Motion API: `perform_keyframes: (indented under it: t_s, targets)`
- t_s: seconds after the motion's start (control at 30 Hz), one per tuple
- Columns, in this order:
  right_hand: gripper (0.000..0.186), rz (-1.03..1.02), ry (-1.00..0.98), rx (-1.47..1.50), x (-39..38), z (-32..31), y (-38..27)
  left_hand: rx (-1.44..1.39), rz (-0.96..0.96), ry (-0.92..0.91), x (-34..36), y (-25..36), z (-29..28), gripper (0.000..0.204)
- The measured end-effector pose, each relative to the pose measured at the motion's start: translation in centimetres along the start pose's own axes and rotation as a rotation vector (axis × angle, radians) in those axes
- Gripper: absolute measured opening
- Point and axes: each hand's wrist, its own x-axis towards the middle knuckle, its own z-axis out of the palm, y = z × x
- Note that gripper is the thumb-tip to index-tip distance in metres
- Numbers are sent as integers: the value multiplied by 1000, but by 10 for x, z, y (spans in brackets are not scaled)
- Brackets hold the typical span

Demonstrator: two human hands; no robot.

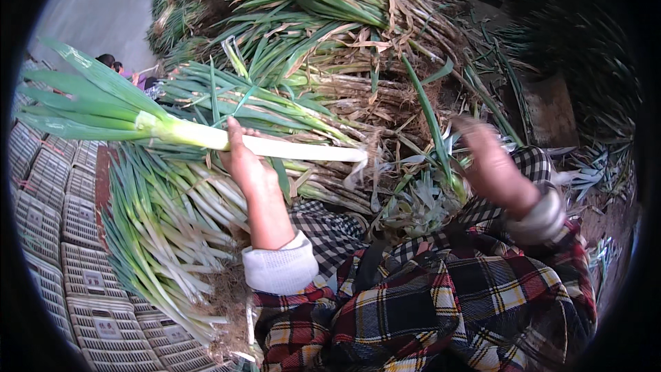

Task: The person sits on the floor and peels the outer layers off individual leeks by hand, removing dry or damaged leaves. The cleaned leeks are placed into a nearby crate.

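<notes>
My left hand point(248, 167) is closed around the white shank of a large green onion point(303, 148). Its green leaves fan out to the left, and the pale root end points right. My right hand point(492, 169) is smeared by motion, to the right of that root end, so its fingers cannot be read. Just left of it a long green leaf point(430, 120) stands up at a slant; I cannot tell whether the hand touches it. Below lie stripped leaf skins point(413, 210) in a loose heap by my lap.
A big pile of untrimmed green onions point(330, 0) with dry brown leaves and roots rises ahead. Cleaner onions point(172, 227) lie at my left. Stacked slatted plastic crates point(86, 224) line the left edge. A brown board point(551, 110) and leaf scraps are at right. Another person point(144, 83) shows far left.
</notes>
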Motion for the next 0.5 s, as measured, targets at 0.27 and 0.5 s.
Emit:
perform_keyframes:
  t_s: [0.27, 0.5]
  targets:
    - [44, 11, -235, 389, 69, 112, -107, -396, -281, -194, -35, -14, -6, 20]
    - [32, 42, -574, 1249, 68, 151, -107, -422, -358, -423, -33, -6, -33, 36]
